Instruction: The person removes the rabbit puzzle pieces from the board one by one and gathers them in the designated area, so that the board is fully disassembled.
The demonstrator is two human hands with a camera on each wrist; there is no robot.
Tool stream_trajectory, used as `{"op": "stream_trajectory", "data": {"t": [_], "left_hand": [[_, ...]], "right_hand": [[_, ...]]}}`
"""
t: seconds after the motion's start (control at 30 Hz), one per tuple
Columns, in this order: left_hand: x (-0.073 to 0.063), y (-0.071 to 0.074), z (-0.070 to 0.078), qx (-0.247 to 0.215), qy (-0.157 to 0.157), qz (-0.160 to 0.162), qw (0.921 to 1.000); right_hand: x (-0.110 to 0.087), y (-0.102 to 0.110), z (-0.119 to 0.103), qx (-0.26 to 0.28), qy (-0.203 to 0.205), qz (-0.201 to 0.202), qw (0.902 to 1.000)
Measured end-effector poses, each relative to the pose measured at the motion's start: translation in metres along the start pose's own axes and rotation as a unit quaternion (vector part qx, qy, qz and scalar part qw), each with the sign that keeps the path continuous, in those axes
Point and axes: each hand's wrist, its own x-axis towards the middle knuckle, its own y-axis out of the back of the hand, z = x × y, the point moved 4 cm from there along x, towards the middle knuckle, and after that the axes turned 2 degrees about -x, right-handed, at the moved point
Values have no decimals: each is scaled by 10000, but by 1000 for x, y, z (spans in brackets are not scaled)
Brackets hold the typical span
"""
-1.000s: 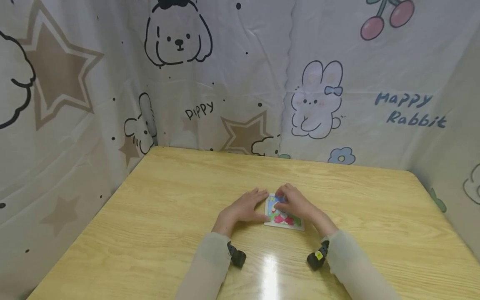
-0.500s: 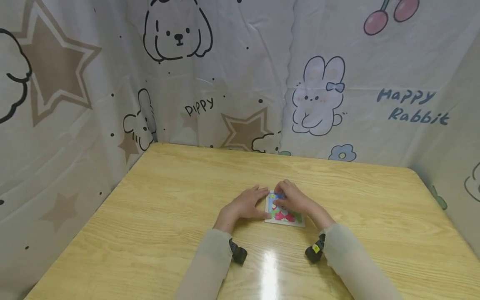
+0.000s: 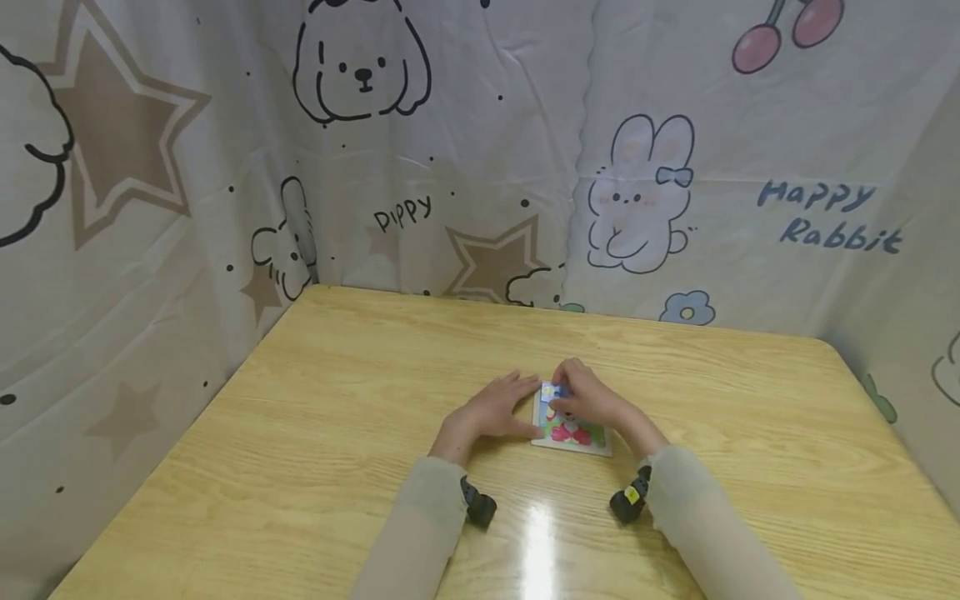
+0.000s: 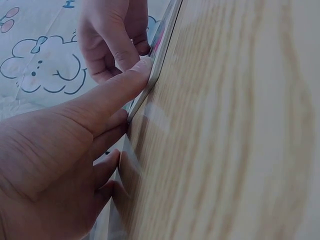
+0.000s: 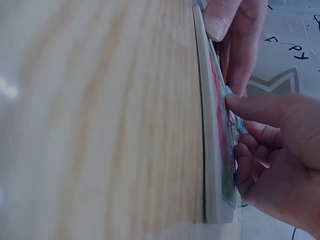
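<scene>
A small picture puzzle board [image 3: 572,449] with a pale rim lies flat on the wooden table; pink, green and blue show in its picture. My left hand [image 3: 492,409] steadies its left side, fingers stretched toward the far corner, thumb [image 4: 141,69] pressing the rim. Over the board's upper part, my right hand [image 3: 595,400] pinches a light blue puzzle piece [image 3: 550,391] at the upper-left corner between thumb and curled fingers. In the right wrist view the right thumb [image 5: 240,103] is right at the board's face. The right hand hides much of the picture's middle and upper right.
The wooden table [image 3: 337,400] stretches out on all sides of the board. A pale curtain [image 3: 480,167] with cartoon prints hangs along its back and both sides. Black wrist cameras sit at both sleeve cuffs [image 3: 678,479], just above the tabletop.
The puzzle piece at the upper-left corner now looks paler and shifted under the right fingers. Both hands stay nearly in place; the head view has shifted slightly.
</scene>
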Motion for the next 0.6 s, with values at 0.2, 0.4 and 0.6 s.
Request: {"op": "stream_trajectory", "data": {"t": [0.2,0.4,0.6], "left_hand": [[0,0,1,-71,-3,-15,10000],[1,-1,0,-58,25,3,10000],[0,-1,0,-134,95,7,9999]], "right_hand": [[-2,0,-1,3,-15,122,9999],[-5,0,-6,-273,396,476,9977],[-7,0,-13,-354,803,750,9933]]}}
